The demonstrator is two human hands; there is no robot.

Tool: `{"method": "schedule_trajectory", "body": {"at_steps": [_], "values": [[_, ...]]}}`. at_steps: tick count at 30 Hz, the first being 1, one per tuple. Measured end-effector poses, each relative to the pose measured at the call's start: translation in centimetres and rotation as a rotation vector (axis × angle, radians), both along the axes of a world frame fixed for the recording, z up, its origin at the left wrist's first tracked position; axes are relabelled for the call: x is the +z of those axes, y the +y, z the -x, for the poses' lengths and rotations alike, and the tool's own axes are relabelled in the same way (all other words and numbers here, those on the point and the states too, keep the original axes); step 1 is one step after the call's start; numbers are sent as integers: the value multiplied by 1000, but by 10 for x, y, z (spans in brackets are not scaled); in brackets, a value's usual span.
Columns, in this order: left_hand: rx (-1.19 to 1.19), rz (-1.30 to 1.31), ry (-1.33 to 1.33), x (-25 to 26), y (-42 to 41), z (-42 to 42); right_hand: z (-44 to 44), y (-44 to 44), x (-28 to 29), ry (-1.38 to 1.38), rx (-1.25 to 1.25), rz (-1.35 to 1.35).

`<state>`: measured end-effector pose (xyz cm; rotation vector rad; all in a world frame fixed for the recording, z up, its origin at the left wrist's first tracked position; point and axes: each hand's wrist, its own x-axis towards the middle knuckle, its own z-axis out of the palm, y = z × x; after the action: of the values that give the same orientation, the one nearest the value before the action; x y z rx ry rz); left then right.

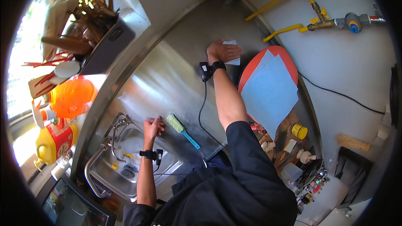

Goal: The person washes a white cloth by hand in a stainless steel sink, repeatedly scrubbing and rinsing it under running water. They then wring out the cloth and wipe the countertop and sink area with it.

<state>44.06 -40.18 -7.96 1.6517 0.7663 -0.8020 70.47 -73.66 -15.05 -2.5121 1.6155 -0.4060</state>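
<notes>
My right hand (223, 52) lies flat, pressing a folded white paper towel (234, 59) on the stainless steel counter (176, 69), towards its far end. Its fingers cover much of the towel. My left hand (153, 127) rests near the sink's corner with loosely curled fingers; nothing shows in it. Just right of that hand, on the counter, lies a scrub brush (185, 131) with a blue handle and pale bristles. Blue paper sheets (267, 88) lie over a round red lid or tray (285, 56), right of my right forearm.
At left, a steel sink (103, 175) with a faucet (113, 141) holds suds and scrubbers. Bottles (73, 95) and a utensil holder (105, 44) line the window side. Yellow gas pipes (282, 0) run along the right wall. A yellow-lidded jar (299, 131) stands among clutter. A cable trails from my right wrist.
</notes>
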Motion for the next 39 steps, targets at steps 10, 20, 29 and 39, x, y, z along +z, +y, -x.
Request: {"method": "schedule_trajectory", "body": {"at_steps": [10, 20, 29, 39], "values": [[22, -12, 50, 6, -3, -7, -29, -34, -12, -118, 150, 133], [10, 7, 50, 1, 2, -6, 87, 22, 23, -60, 391, 40], [-19, 8, 64, 5, 3, -9, 87, 17, 5, -6, 263, -64], [35, 12, 90, 2, 2, -7, -28, -59, 1, 3, 360, -83]]}}
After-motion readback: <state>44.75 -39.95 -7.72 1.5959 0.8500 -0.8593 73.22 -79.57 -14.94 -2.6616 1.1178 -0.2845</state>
